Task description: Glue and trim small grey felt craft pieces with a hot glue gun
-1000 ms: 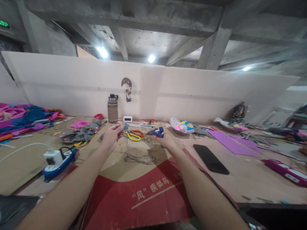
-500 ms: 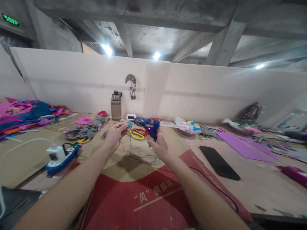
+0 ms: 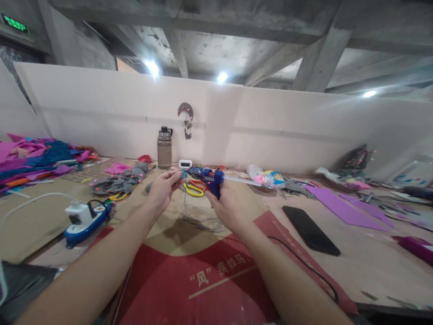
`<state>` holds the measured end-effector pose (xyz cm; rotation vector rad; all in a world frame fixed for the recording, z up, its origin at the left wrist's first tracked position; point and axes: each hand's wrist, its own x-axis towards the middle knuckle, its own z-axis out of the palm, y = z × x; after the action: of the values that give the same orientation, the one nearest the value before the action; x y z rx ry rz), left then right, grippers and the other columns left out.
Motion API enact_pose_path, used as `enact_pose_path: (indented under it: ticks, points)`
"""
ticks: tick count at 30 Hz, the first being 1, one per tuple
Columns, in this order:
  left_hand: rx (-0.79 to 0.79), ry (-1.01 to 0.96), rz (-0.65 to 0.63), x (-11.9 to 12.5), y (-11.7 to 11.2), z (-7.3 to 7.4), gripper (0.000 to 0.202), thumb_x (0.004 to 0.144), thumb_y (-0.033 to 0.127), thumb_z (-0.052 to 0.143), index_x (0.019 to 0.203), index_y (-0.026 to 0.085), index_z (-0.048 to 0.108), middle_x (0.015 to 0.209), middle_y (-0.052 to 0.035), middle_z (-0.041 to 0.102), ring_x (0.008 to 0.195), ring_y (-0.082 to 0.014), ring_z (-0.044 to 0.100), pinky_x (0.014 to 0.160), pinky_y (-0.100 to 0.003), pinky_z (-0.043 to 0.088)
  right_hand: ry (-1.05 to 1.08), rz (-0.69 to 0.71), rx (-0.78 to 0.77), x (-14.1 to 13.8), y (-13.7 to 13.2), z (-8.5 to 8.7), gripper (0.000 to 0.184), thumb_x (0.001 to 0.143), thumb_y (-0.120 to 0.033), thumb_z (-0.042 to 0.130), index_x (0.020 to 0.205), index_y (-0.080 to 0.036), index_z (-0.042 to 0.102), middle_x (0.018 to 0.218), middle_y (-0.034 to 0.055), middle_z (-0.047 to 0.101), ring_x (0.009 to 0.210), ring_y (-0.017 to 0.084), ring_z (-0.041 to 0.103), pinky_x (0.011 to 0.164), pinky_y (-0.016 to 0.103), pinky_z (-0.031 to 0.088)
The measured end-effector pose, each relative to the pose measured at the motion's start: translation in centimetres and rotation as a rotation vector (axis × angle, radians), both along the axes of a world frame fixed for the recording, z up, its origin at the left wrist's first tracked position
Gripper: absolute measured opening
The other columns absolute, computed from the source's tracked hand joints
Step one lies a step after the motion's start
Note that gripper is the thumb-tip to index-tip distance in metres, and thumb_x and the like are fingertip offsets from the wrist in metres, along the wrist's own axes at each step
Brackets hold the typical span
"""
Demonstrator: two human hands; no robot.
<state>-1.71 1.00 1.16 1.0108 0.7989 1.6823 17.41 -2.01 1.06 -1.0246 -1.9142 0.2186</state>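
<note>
My right hand (image 3: pixel 226 205) is wrapped round the handle of a blue hot glue gun (image 3: pixel 204 174), which points left. A long pale glue stick (image 3: pixel 241 180) sticks out of its back end. Between the fingertips of my left hand (image 3: pixel 165 186) is a small teal piece (image 3: pixel 184 174), its exact shape too small to make out. The gun's nozzle is at this piece; whether they touch I cannot tell. A thin grey string (image 3: pixel 185 198) hangs below the piece towards a loose tangle of string (image 3: pixel 203 223) on the paper. Scissors with yellow and red handles (image 3: pixel 194 191) lie just behind.
A water bottle (image 3: pixel 164 149) and a small white digital clock (image 3: pixel 185 164) stand at the back. Grey felt pieces (image 3: pixel 118 180) and a blue power strip (image 3: pixel 86 229) lie left. On the right are a black phone (image 3: pixel 310 230), purple sheets (image 3: pixel 341 207) and a black cord (image 3: pixel 306 262).
The glue gun has tilted slightly in my right hand, its back end a little lower. My left hand still pinches the teal piece, nearly in the same spot.
</note>
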Motion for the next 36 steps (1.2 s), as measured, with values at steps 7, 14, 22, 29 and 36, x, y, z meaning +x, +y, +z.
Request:
enact_pose_path:
  ticks: [7,14,22,29,36]
  points:
    - [0.013,0.023,0.005,0.13,0.02,-0.14,0.024,0.057,0.026,0.078,0.073,0.012,0.067,0.067,-0.0015,0.063,0.055,-0.0068,0.055,0.052,-0.018,0.043,-0.03,0.002,-0.01,-0.06,-0.31,-0.01,0.033,0.085,-0.031,0.044,0.115,-0.017,0.047,0.077,0.0069,0.062,0.067,0.02,0.059,0.058,0.028,0.043]
    - [0.028,0.055,0.044,0.3,-0.14,0.0,0.026,0.056,0.028,0.078,0.072,0.012,0.067,0.065,-0.0014,0.063,0.055,-0.0076,0.055,0.053,-0.019,0.042,-0.057,-0.029,0.002,-0.09,-0.44,-0.07,0.032,0.086,-0.033,0.043,0.114,-0.017,0.048,0.087,0.0098,0.064,0.075,0.021,0.06,0.065,0.029,0.044]
    - [0.026,0.04,0.054,0.35,-0.23,0.13,0.025,0.056,0.026,0.078,0.072,0.011,0.066,0.066,-0.0013,0.063,0.055,-0.0077,0.055,0.054,-0.02,0.042,-0.034,-0.01,0.012,-0.07,-0.37,-0.16,0.032,0.086,-0.031,0.043,0.116,-0.018,0.047,0.093,0.0103,0.064,0.082,0.022,0.06,0.069,0.03,0.045]
    - [0.033,0.045,0.055,0.38,-0.23,0.1,0.025,0.056,0.026,0.078,0.072,0.011,0.066,0.065,-0.001,0.062,0.054,-0.0071,0.054,0.053,-0.02,0.042,-0.062,-0.044,-0.002,-0.25,-0.47,-0.4,0.031,0.086,-0.032,0.043,0.113,-0.017,0.048,0.09,0.0103,0.064,0.079,0.022,0.061,0.067,0.029,0.044]
    - [0.03,0.065,0.048,0.49,-0.37,0.23,0.025,0.056,0.027,0.077,0.072,0.011,0.066,0.066,-0.0016,0.062,0.054,-0.0074,0.053,0.054,-0.02,0.042,-0.08,-0.046,0.021,-0.31,-0.78,-0.11,0.032,0.086,-0.031,0.043,0.114,-0.016,0.048,0.091,0.0112,0.065,0.081,0.023,0.061,0.067,0.029,0.044]
